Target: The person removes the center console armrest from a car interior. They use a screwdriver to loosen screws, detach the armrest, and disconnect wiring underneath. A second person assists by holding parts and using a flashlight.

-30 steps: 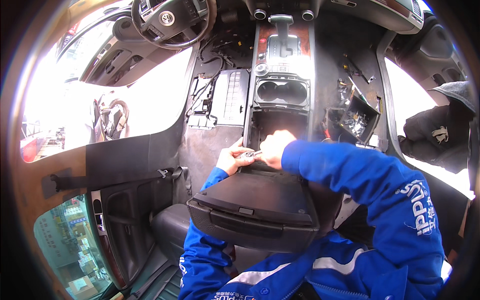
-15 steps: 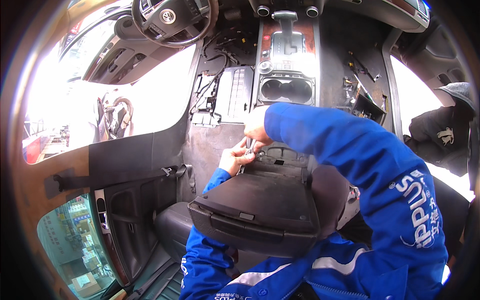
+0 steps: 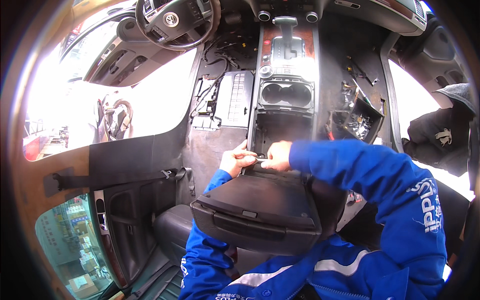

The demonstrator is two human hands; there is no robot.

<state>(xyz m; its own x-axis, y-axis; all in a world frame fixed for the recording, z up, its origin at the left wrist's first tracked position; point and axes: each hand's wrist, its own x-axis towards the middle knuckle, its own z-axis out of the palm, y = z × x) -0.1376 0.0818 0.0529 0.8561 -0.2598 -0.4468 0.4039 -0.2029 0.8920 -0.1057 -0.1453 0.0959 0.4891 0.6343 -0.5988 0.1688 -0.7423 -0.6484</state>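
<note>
Left of centre: left hand (image 3: 234, 162), thumb and fingers pinched on the left end of a metal hand tool (image 3: 259, 159). Tool sits mid-frame, at the near edge of the open console bin (image 3: 280, 125), above the dark padded lid (image 3: 270, 200). Looks stiff, modest in weight, sturdy; bare metal probably slick if oily. Sensible hold: head steadied left, handle gripped right. Right hand (image 3: 278, 155) closed round the handle end. Farther right: black parts tray (image 3: 376, 124).
</note>
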